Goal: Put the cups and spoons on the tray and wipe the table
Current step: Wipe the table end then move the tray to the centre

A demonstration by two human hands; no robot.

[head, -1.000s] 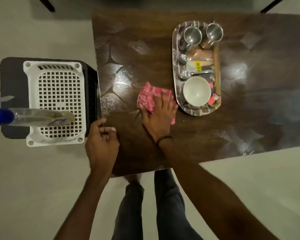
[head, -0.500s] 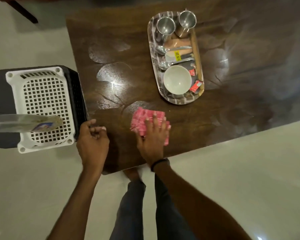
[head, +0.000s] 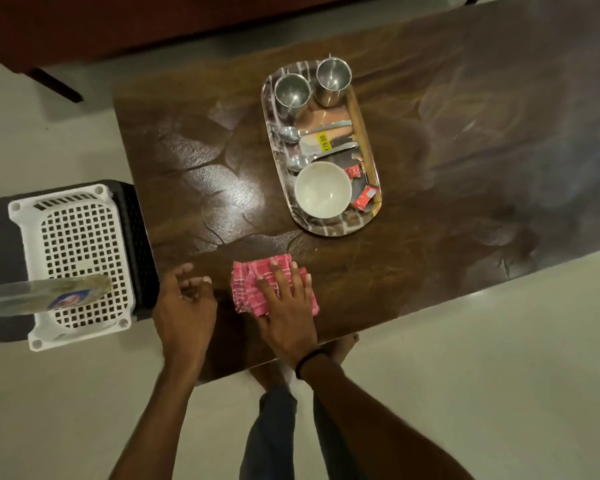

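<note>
A patterned tray (head: pixel 340 227) lies on the dark wooden table (head: pixel 447 188). On it stand two steel cups (head: pixel 291 93) (head: pixel 333 79), two spoons (head: pixel 293 133) (head: pixel 300 161) and a white bowl (head: pixel 323 189). My right hand (head: pixel 286 306) presses flat on a pink checked cloth (head: pixel 248 289) near the table's front edge, below the tray. My left hand (head: pixel 184 308) rests on the table's front left corner with fingers loosely curled, holding nothing.
Small red sachets (head: pixel 362 199) lie on the tray's right side. A white perforated basket (head: pixel 73 258) sits on a black stool left of the table, with a clear spray bottle (head: pixel 39 296) over it. Wet streaks shine on the table's left part.
My right hand has drawn the pink cloth from beside the tray toward the table's front edge. The left hand stays at the corner. The camera has shifted.
</note>
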